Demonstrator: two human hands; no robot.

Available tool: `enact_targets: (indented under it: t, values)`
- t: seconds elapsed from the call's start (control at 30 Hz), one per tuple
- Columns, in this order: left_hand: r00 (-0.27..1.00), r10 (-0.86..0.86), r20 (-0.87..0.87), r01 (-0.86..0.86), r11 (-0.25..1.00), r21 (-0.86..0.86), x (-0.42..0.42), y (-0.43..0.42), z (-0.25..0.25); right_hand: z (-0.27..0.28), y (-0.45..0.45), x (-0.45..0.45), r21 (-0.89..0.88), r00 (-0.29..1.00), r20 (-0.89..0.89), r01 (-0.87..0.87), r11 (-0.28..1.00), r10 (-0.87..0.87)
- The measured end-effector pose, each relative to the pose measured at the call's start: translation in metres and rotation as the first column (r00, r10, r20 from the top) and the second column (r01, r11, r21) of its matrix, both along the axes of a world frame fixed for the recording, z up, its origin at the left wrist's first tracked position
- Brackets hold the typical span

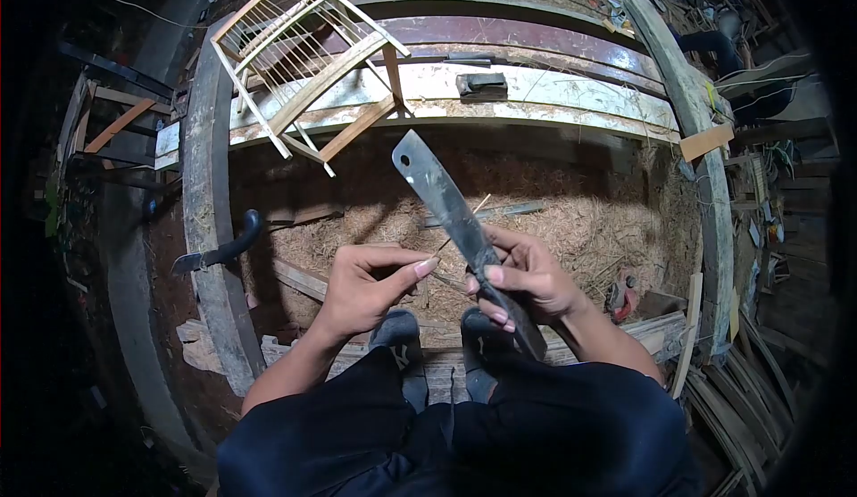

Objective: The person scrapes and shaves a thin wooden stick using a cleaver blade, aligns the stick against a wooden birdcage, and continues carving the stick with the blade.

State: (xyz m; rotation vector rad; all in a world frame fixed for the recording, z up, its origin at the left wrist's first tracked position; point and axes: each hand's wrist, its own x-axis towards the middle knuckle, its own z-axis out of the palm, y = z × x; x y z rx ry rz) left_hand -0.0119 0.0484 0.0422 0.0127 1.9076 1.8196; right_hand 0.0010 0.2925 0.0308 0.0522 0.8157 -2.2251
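My right hand [527,281] is wrapped round the dark handle of a cleaver-like knife [437,192]. Its worn grey blade points up and to the left, with a hole near the tip. My left hand [370,287] is closed, thumb against fingertips, in a pinch on a thin stick [443,247] just left of the blade. Part of the stick is hard to make out against the shavings. A small gap separates the two hands, which are above my feet. A second knife [219,254] with a curved black handle rests on the left beam.
A wooden frame with thin bars [312,59] leans on a white plank [544,91] ahead. A hand plane [482,86] sits on that plank. Thick beams [210,175] run along both sides. Wood shavings [589,220] cover the ground. Curved strips [736,408] lie at lower right.
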Motion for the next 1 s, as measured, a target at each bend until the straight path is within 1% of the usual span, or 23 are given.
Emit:
enact_targets:
  t: [0.07,0.1,0.13,0.23,0.27,0.33,0.4,0.47,0.5,0.53,0.63,0.67,0.77,0.8,0.9,0.93,1.0]
  values:
    - [1.000,-0.007,-0.012,0.007,1.000,-0.008,0.001,-0.001,-0.003,0.001,-0.005,0.003,0.029,0.997,0.033,-0.078,0.997,0.077]
    - [1.000,-0.012,-0.013,0.012,1.000,0.004,0.001,-0.003,-0.009,-0.001,-0.009,0.004,0.009,0.993,0.030,-0.114,0.993,0.114]
    - [1.000,-0.017,-0.013,0.017,1.000,0.015,0.001,-0.004,-0.012,-0.001,-0.007,0.002,0.010,0.993,0.029,-0.114,0.993,0.113]
    - [1.000,-0.001,-0.003,0.001,1.000,-0.026,-0.001,0.003,0.001,0.000,0.000,-0.001,-0.020,0.999,0.035,0.008,1.000,-0.008]
    - [1.000,0.001,-0.002,-0.001,1.000,-0.026,-0.001,0.002,0.001,-0.004,0.002,-0.001,-0.034,0.999,0.032,0.013,0.999,-0.012]
    - [0.998,-0.014,-0.056,0.012,1.000,-0.021,-0.002,0.001,-0.001,-0.003,-0.005,0.003,0.001,0.996,0.047,-0.073,0.997,0.073]
    - [0.999,-0.001,-0.037,0.001,1.000,-0.003,0.000,-0.001,-0.008,-0.005,-0.008,0.004,-0.003,0.994,0.057,-0.095,0.995,0.095]
    - [1.000,0.003,-0.014,-0.003,1.000,0.010,0.000,-0.001,-0.008,-0.006,-0.002,-0.001,-0.034,0.999,0.047,-0.017,0.999,0.018]
    - [0.999,-0.014,-0.038,0.014,1.000,-0.015,-0.001,0.001,-0.002,-0.006,0.002,-0.003,-0.048,0.998,0.037,0.046,0.998,-0.044]
    - [0.998,-0.028,-0.063,0.026,0.999,-0.037,-0.001,0.002,0.002,-0.004,0.003,-0.003,-0.047,0.998,0.046,0.053,0.997,-0.050]
    - [0.997,-0.022,-0.071,0.021,1.000,-0.014,0.000,-0.002,-0.008,-0.008,-0.008,0.003,-0.039,0.993,0.052,-0.103,0.994,0.105]
    - [0.997,-0.025,-0.072,0.024,1.000,-0.013,-0.001,-0.001,-0.007,-0.007,-0.006,0.002,-0.038,0.993,0.051,-0.100,0.994,0.102]
    - [0.997,-0.032,-0.070,0.031,0.999,-0.023,-0.002,0.002,-0.002,-0.009,0.006,-0.003,-0.071,0.997,0.048,0.059,0.996,-0.056]
    - [0.996,-0.042,-0.078,0.041,0.999,-0.023,-0.002,0.002,0.000,-0.011,0.006,-0.002,-0.075,0.996,0.059,0.065,0.995,-0.061]
    - [0.996,-0.039,-0.085,0.038,0.999,-0.015,-0.001,-0.002,-0.009,-0.010,-0.006,0.005,-0.039,0.994,0.059,-0.095,0.995,0.097]
    - [0.996,-0.033,-0.079,0.032,0.999,-0.011,-0.001,-0.002,-0.012,-0.010,-0.005,0.004,-0.039,0.994,0.057,-0.093,0.995,0.095]
    - [0.997,-0.040,-0.062,0.039,0.999,-0.021,-0.002,0.001,-0.006,-0.009,0.001,0.000,-0.054,0.998,0.065,-0.010,0.999,0.014]
